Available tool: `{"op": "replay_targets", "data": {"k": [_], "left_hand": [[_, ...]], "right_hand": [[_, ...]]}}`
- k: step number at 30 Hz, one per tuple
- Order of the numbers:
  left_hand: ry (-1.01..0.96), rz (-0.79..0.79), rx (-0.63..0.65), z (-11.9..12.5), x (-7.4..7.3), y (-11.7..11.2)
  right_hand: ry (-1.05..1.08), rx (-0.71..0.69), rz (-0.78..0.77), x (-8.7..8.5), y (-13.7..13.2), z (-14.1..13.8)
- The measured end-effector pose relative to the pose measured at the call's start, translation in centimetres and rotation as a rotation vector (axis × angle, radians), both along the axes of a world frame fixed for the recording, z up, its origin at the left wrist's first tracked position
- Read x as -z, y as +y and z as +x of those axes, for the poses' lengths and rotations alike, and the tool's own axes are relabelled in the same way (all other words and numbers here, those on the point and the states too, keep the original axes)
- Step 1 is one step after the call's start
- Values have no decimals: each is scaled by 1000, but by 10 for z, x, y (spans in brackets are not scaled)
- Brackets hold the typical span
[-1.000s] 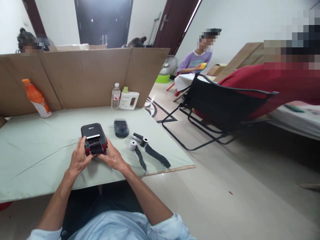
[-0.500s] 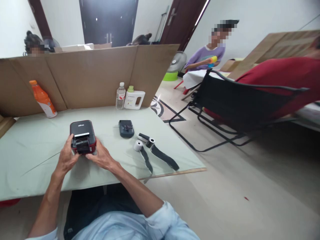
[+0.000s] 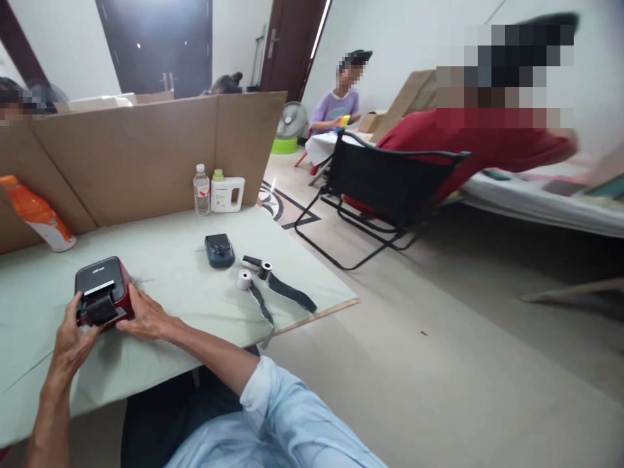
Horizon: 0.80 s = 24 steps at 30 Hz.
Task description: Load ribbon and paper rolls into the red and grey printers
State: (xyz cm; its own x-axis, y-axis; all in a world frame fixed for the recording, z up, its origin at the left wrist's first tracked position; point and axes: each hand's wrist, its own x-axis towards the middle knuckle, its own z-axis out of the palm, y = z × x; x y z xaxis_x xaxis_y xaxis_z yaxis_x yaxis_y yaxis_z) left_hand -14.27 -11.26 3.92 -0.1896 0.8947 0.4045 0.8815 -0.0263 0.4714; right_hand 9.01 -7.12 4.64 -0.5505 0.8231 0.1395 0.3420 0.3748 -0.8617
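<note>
A boxy thermal printer (image 3: 103, 270), black on top with dark red sides, stands on the cloth-covered table (image 3: 160, 273) at the left. Around its near left corner are the fingers of my left hand (image 3: 72, 341), with the thumb along the front edge. My right hand (image 3: 146, 315) grips the opposite red side. Right of the printer lies a smaller dark portable printer (image 3: 220, 251). Beyond that are a white paper roll (image 3: 244, 280) and a black-and-white roll (image 3: 266, 270), each with a dark strip trailing toward the table edge.
An orange bottle (image 3: 41, 214) leans against the cardboard partition (image 3: 151, 156). A clear water bottle (image 3: 201, 192) and a white jug (image 3: 227, 194) stand at its right. On the floor is a black folding chair (image 3: 380, 185) with a person in red; another person sits farther back.
My view has turned right, so the table and its things sit farther left, and more of the person in red shows. Both hands stay on the printer.
</note>
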Motion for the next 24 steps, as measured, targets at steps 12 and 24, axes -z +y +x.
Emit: {"op": "replay_targets", "data": {"k": [12,24], "left_hand": [[295,474,171,124,-58,-29],[-119,-273,726,245,-8,167]], "right_hand": [[33,182,247,-4,-44,92],[27,467,146,31,-50,158]]}}
